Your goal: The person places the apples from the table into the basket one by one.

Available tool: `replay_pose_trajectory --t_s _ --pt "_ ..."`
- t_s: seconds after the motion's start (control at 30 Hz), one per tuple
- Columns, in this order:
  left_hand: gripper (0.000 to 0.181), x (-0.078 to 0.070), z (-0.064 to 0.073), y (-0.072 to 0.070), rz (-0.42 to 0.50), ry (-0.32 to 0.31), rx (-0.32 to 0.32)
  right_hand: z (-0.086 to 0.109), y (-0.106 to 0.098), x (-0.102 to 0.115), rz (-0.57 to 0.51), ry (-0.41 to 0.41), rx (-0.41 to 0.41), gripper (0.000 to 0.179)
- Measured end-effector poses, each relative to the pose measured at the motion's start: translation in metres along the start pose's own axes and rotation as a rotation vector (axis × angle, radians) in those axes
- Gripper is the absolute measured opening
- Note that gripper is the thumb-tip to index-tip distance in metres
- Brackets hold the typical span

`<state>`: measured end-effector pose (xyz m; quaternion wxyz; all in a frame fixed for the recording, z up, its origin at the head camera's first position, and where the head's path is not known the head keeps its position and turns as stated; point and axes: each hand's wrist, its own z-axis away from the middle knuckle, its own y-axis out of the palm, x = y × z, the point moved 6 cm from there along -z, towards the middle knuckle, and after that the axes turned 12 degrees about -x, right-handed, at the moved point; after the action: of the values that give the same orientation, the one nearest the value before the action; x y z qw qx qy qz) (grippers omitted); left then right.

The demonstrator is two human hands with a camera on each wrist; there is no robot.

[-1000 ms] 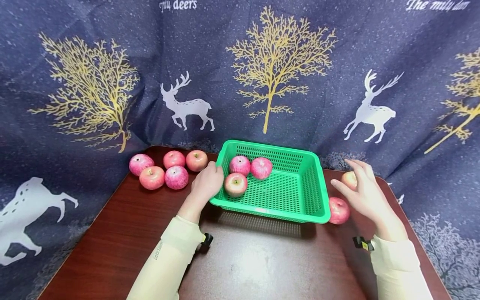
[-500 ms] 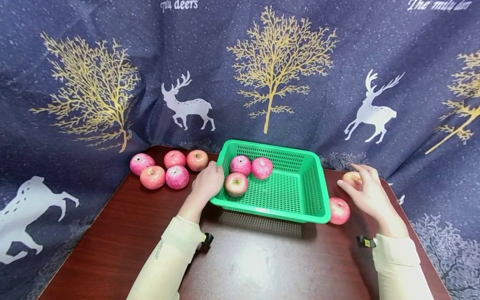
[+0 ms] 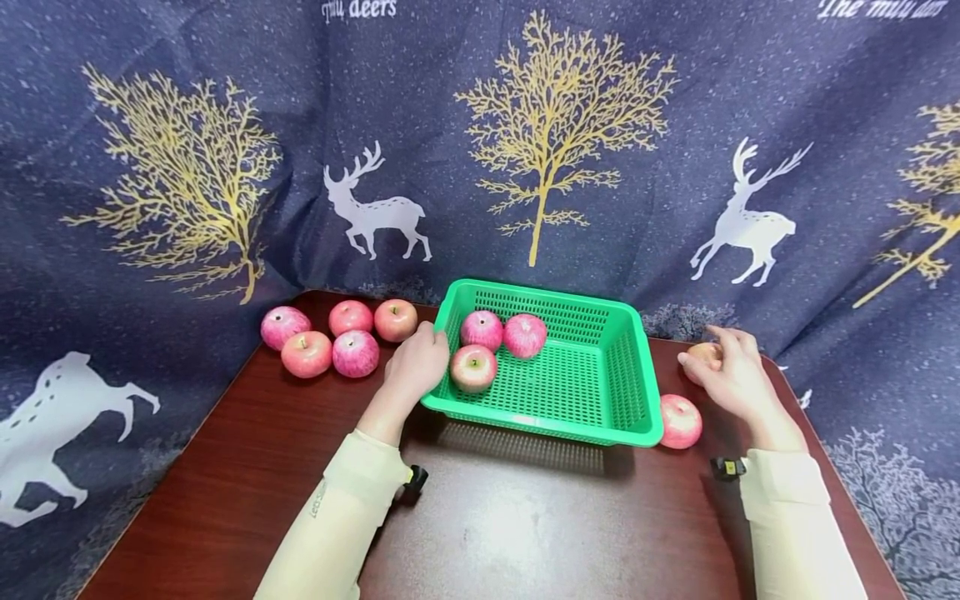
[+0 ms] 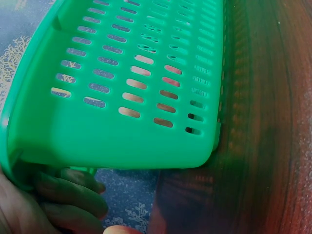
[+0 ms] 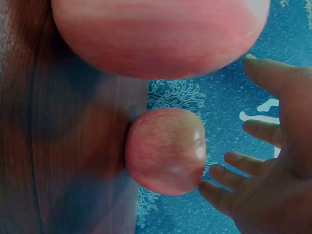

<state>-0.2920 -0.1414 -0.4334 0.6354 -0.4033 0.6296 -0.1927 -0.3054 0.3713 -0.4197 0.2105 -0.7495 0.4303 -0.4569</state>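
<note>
"So, how do the fingers [image 5: 246, 163] stand?"

"On the right hand [image 3: 738, 383] they're spread, thumb well apart from the rest, over the round yellowish-red apple [image 3: 703, 355]. I can't tell whether any fingertip touches it; they don't look closed on anything. The left hand [image 3: 420, 358] curls round the left rim of the green plastic mesh basket [image 3: 540, 426]."

"And that apple sits where?"

"Right of the basket, towards its far end. A smooth red apple [image 3: 681, 422] lies just beside the basket's right front corner."

"How would they handle?"

"Firm and fairly weighty, I'd guess, with skin that could slip and flesh that bruises. I'd take hold around the widest part, thumb opposite the other fingers. The basket is probably light and slightly flexible, so its rim makes a sensible grip."

"What else is about?"

"Three red-and-pink round apples [image 3: 474, 368] are inside the basket, towards its left; five reddish round apples [image 3: 356, 354] lie left of it, on the dark reddish-brown wooden tabletop [image 3: 247, 467]. Behind the basket hangs a navy cloth [image 3: 360, 92] printed with gold trees and white deer."
</note>
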Motion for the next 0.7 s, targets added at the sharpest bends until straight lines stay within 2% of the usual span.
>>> replay_pose_trajectory --t_s 0.2,0.4,0.7 --pt "0.047 0.000 0.000 -0.001 0.006 0.000 -0.002 -0.009 0.004 -0.010 0.035 -0.001 -0.001 0.073" --pt "0.047 0.000 0.000 -0.001 0.003 -0.005 0.003 -0.020 0.010 -0.019 0.065 0.030 0.008 0.082" --pt "0.047 0.000 0.000 0.000 0.005 -0.008 0.000 -0.029 0.015 -0.027 0.102 0.070 0.076 0.091"
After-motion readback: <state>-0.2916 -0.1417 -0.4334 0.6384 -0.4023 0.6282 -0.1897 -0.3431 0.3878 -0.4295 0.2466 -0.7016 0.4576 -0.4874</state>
